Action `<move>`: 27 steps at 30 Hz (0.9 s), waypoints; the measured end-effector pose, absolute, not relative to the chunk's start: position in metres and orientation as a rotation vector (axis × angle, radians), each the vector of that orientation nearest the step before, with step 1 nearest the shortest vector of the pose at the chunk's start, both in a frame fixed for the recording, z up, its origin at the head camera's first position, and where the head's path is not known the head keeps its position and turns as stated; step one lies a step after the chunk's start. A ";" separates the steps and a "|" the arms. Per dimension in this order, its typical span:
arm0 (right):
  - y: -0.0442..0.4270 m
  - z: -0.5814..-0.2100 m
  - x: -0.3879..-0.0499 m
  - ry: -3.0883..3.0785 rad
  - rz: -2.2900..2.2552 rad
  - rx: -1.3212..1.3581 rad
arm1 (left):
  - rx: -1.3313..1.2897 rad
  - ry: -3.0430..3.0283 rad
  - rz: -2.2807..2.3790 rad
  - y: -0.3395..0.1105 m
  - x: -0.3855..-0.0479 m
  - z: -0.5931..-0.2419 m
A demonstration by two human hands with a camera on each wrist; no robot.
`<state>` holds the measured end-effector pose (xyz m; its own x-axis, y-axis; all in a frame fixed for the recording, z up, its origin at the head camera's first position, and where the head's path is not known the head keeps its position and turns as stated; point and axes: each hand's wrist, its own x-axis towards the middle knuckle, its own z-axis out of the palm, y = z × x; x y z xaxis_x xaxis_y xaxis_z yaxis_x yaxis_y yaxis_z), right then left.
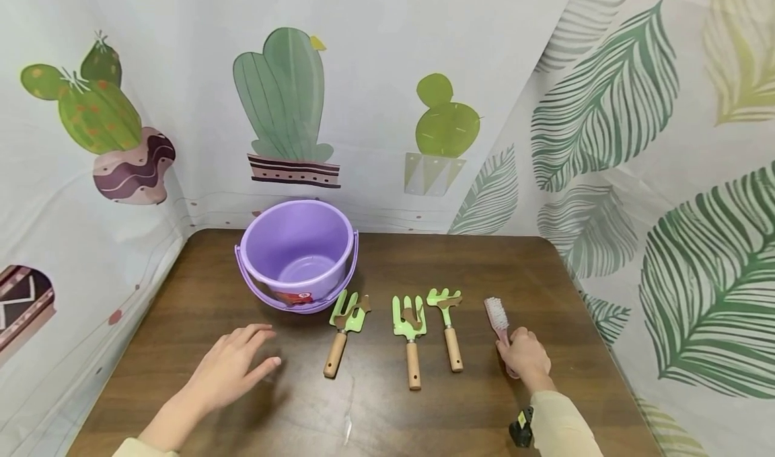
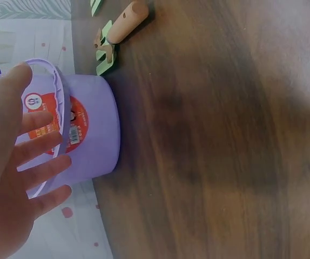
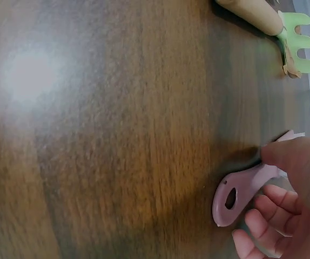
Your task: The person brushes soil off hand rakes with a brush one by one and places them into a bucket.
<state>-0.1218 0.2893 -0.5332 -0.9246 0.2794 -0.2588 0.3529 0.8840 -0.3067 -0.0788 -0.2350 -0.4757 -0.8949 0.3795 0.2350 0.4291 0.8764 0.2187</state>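
On the right of the table my right hand (image 1: 528, 357) grips the handle of a pink brush (image 1: 498, 315) with white bristles. The right wrist view shows thumb and fingers about the brush handle (image 3: 240, 193), its holed end sticking out. My left hand (image 1: 233, 366) hovers over the table at the left, fingers spread and holding nothing. Nearest to it stands a purple bucket (image 1: 297, 241), its handle hanging down in front. In the left wrist view the fingers overlap the bucket (image 2: 98, 129); I cannot tell that they touch it.
Between the hands lie green garden tools with wooden handles and brown smears: a fork (image 1: 346, 329) by the bucket, another fork (image 1: 412, 342), and a small rake (image 1: 449, 329). A black device (image 1: 521, 427) sits at the right wrist. Patterned cloth (image 1: 375, 107) hangs behind the table.
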 end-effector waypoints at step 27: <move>0.291 -0.536 -0.128 2.809 -0.540 0.548 | -0.599 -2.833 -0.459 -0.211 -0.076 -0.506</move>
